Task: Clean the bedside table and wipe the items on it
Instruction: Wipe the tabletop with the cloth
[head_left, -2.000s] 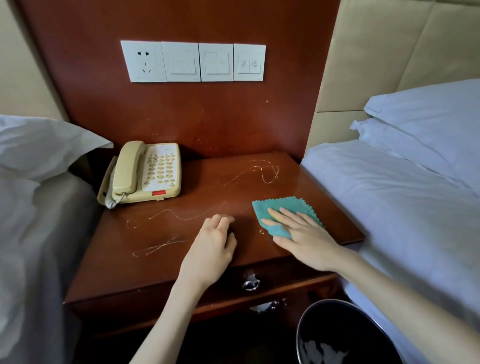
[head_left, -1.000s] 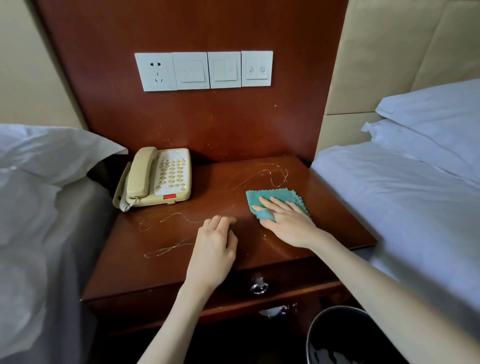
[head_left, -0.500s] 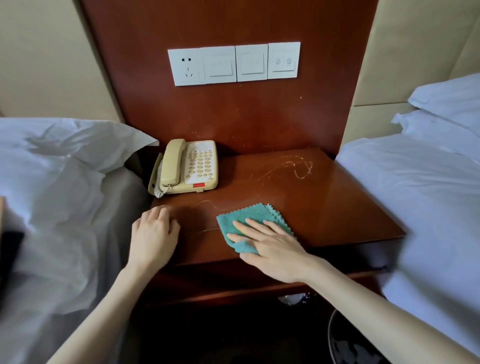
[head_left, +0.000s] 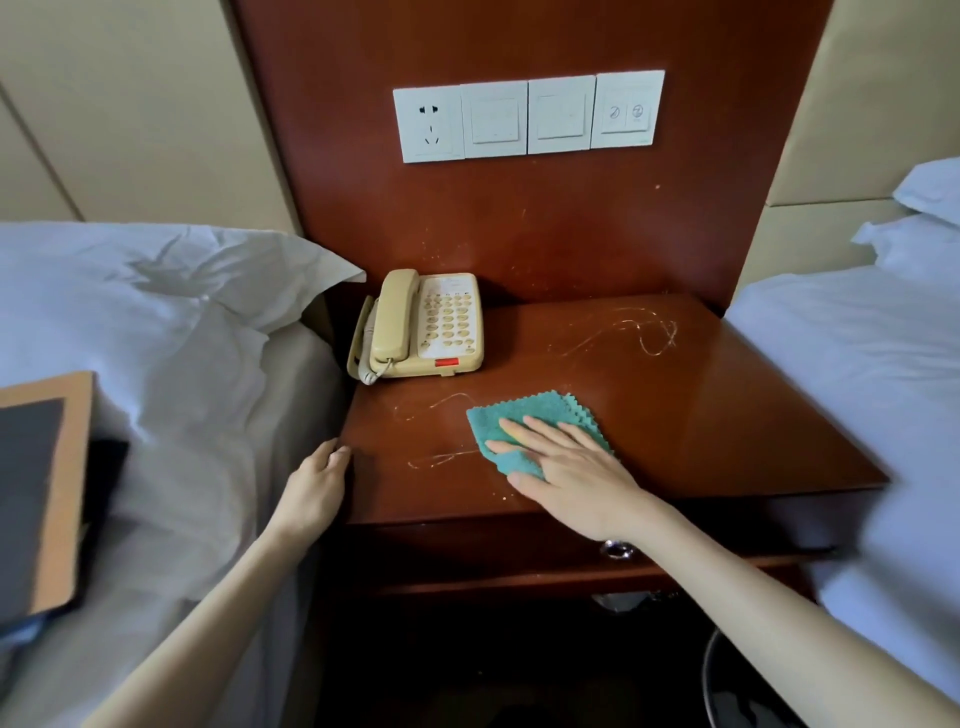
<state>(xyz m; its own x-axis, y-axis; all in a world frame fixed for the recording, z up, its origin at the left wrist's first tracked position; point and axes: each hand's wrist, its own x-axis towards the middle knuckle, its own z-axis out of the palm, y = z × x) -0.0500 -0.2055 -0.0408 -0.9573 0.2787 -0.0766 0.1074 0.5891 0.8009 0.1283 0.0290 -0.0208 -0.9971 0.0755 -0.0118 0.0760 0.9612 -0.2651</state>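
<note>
Flatly, right hand (head_left: 577, 472) presses cloth (head_left: 527, 409) on table (head_left: 727, 415); relaxed left hand (head_left: 316, 484) touches its left edge.

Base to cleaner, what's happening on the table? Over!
Right hand flat on teal cloth, pressing. Left hand touching bedside table's left edge. Thin strands beside cloth unwiped; telephone at back-left.

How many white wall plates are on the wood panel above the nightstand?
4, in one row on the panel: a socket at far left, a switch beside it, a second switch, and a two-button plate at far right. None looks hidden.
</note>
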